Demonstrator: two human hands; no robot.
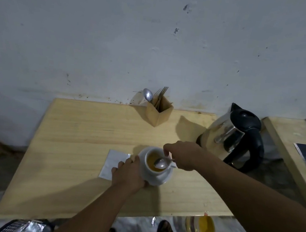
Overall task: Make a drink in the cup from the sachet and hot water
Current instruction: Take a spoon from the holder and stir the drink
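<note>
Cup point(154, 169) filled amber, right hand point(183, 155) pinching spoon point(162, 162) mid-stir, left hand point(131, 172) clasping saucer point(162, 180); only stirring left

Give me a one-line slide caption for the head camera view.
Right hand holds a spoon over the filled cup while the left hand steadies its saucer.
</note>
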